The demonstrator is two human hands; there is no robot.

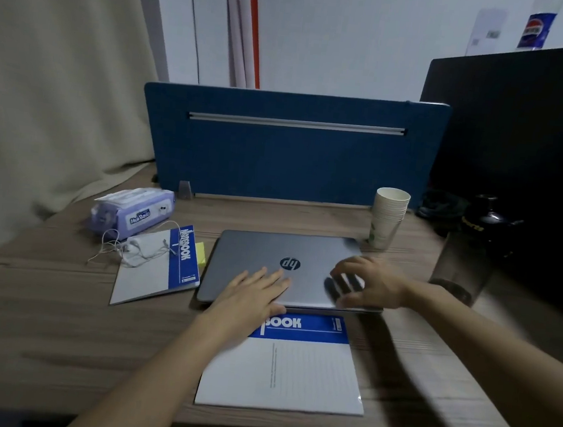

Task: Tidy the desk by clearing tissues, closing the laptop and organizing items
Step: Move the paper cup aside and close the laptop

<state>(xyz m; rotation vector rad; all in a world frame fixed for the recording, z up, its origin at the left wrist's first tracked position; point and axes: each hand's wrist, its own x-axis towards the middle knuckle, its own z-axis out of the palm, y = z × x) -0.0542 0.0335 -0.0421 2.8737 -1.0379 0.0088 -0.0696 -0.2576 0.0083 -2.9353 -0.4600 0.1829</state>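
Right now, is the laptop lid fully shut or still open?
Shut. The laptop lies flat, lid down, logo facing up; the left hand rests on it.

Wooden desk: laptop, notebooks, cups.

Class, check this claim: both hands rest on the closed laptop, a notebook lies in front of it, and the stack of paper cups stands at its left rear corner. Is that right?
One detail is wrong. The head view shows the cups at the right rear corner of the laptop, not the left. The left hand, right hand and notebook are as stated.
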